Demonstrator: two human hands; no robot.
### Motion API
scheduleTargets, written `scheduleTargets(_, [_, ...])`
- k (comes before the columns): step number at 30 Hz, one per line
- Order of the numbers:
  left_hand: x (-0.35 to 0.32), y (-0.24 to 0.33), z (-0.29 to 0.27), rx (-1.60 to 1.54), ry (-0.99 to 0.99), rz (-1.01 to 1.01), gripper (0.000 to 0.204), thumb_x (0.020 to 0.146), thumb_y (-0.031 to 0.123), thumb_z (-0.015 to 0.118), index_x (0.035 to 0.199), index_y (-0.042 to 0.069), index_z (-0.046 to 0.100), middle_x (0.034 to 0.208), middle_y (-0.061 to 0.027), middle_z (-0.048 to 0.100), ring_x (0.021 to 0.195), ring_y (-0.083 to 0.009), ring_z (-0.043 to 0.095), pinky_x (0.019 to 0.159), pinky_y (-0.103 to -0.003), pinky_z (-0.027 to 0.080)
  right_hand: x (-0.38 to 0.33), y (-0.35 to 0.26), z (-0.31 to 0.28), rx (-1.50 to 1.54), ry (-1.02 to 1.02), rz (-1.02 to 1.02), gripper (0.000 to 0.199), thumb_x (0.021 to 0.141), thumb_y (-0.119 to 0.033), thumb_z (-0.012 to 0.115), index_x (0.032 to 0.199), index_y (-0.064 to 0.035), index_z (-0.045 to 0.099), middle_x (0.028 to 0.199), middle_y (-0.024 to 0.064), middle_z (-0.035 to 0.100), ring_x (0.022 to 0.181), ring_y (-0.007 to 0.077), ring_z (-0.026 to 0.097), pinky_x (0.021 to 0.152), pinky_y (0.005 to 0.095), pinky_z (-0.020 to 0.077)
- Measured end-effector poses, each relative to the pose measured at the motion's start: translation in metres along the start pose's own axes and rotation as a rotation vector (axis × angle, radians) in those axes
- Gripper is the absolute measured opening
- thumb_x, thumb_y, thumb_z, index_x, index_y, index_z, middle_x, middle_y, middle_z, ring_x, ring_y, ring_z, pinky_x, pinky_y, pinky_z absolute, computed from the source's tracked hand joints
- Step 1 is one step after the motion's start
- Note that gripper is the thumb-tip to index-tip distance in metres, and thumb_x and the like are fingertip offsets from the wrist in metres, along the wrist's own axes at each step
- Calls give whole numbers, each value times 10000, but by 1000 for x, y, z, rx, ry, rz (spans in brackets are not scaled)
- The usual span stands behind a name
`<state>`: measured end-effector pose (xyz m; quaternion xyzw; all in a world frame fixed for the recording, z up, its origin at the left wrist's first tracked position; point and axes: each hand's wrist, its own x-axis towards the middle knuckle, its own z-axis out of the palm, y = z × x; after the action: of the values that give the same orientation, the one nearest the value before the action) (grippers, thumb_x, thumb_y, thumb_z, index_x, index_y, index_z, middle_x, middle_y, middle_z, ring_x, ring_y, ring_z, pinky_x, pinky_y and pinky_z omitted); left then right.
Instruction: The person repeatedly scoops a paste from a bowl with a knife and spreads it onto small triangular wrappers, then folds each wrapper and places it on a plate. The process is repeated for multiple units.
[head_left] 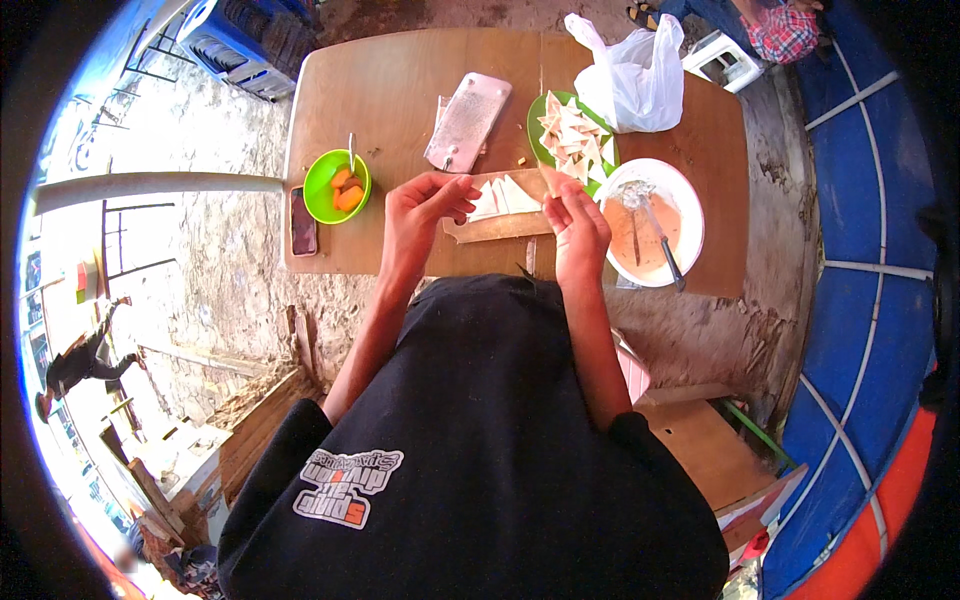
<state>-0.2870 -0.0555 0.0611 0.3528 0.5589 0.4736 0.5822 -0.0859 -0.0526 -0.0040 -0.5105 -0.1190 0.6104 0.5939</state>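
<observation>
A wooden board (490,228) lies near the table's front edge with several pale white triangular pieces (505,197) in a row on it. My left hand (432,208) is over the board's left end, its thumb and fingertips closed together. What they pinch, if anything, I cannot make out. Above the board's right end, my right hand (580,225) has its fingers curled closed beside a thin, pale brown strip; its exact kind is unclear. Just beyond that hand, a green plate (538,108) bears a heap of similar triangular pieces (575,138).
To the right, a white bowl (693,205) contains orange-pink liquid and a dark-handled utensil (668,255). A white plastic bag (635,80) stands behind it. Farther left are a pinkish rectangular slab (470,120), a green bowl (318,190) with orange pieces and a spoon, and a phone (303,222).
</observation>
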Motion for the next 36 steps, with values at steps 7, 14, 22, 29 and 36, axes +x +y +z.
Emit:
scheduleTargets(7, [5,-11,-41,17,94,27,224,871,205,710,785,4,659,721,-57,664,602,-82,563,589,-223,436,38,9,2,43,-65,-198,151,859,-35,658,991,37,638,957,86,633,856,163,615,802,281,534])
scheduleTargets(14, [12,-36,-63,-99,107,14,294,913,274,648,847,-10,687,715,-49,664,594,-81,571,577,-222,439,140,15,5,50,49,-354,211,838,-34,690,1012,64,624,949,91,653,773,150,617,703,230,525])
scheduleTargets(22, [69,-164,-57,536,-84,-29,255,807,232,718,888,-9,693,766,-99,687,661,-222,645,634,-341,495,135,96,-46,-157,78,-72,238,827,-190,744,884,20,648,718,44,626,577,121,554,561,237,477])
scheduleTargets(29, [99,-219,-23,1080,59,186,416,729,324,780,930,7,602,964,-168,631,948,-341,611,801,-441,488,47,39,-97,-492,259,-194,321,835,-312,749,739,-26,638,606,46,622,485,71,542,456,185,405])
scheduleTargets(36, [107,-214,-13,1186,73,-109,605,633,427,833,1025,31,597,969,-182,681,936,-331,658,800,-450,515,42,-22,-181,-903,435,-701,252,897,-203,627,979,32,664,903,150,686,787,237,663,704,334,534])
